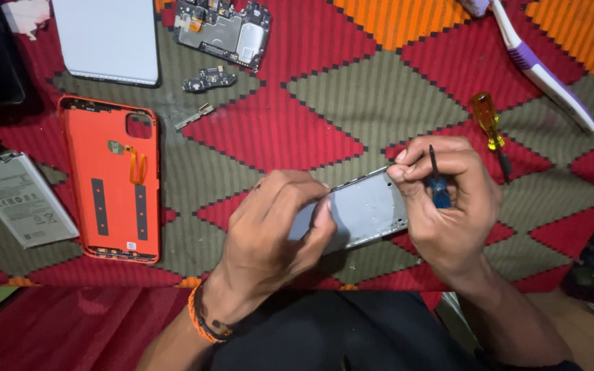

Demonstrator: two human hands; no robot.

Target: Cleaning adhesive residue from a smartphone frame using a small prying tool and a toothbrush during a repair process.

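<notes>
Covering the whole work surface, a woven cloth point(352, 96) of red, olive and orange diamonds carries every part, probably so small pieces stay put and show up against it. Near its front edge lies the grey phone frame point(366, 209), flat and angled, between the person's two hands. The left hand point(273, 230) presses down on the frame's near end, fingers closed over its edge to steady it. The right hand point(448, 203) sits at the far end, fingers wrapped around a small blue-handled screwdriver point(438, 182) held upright; its tip seems to meet the frame's corner, though the thumb hides the exact contact.

To the left, well apart from the hands, rests an orange back cover point(108, 182), inner face up, and above it a white rectangular panel point(108, 38). A grey battery point(22, 199) lies left of the cover. Beside the panel sits the main circuit board point(221, 27), with a smaller black board point(207, 79) and a thin metal strip point(195, 117) below it. On the right, a yellow-handled screwdriver point(488, 127) lies just beyond the right hand, and a white and purple toothbrush point(544, 69) slants farther off. Nothing stands between the hands and the frame.
</notes>
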